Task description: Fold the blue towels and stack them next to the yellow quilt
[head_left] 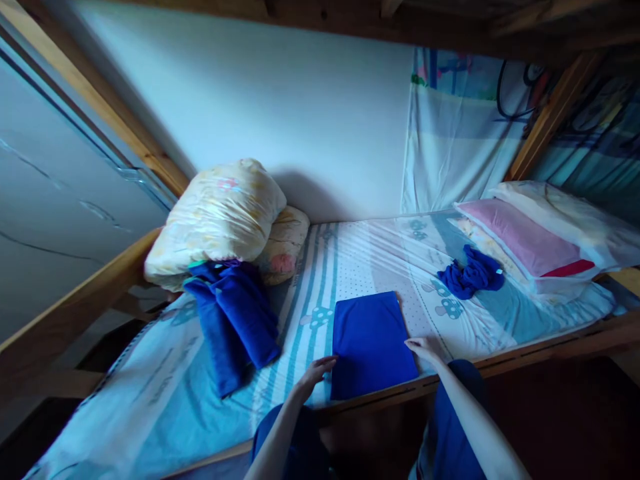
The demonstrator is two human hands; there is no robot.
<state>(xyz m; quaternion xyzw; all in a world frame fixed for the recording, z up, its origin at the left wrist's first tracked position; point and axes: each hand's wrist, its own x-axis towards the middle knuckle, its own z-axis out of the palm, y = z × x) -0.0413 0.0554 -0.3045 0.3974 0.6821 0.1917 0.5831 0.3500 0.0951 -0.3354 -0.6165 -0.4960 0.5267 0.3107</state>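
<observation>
A blue cloth (pixel 373 343) lies flat on the bed near its front edge, folded into a neat rectangle. At its left edge my left hand (pixel 315 375) rests with the fingers stretched out, the tips touching the fabric's side. My right hand (pixel 424 348) is at the opposite edge, with thumb and fingers pinched together on the cloth's border. To the left lie long blue trousers (pixel 235 320), their legs pointing towards me. A crumpled blue garment (pixel 470 272) sits farther back on the right.
The bed has a patterned sheet (pixel 380 260) and a wooden front rail (pixel 540 347). A bulky yellow quilt (pixel 220 207) is piled at the left beside a floral pillow (pixel 287 243). Pink bedding in clear wrapping (pixel 530 240) lies at the right. An upper bunk (pixel 350 23) hangs overhead.
</observation>
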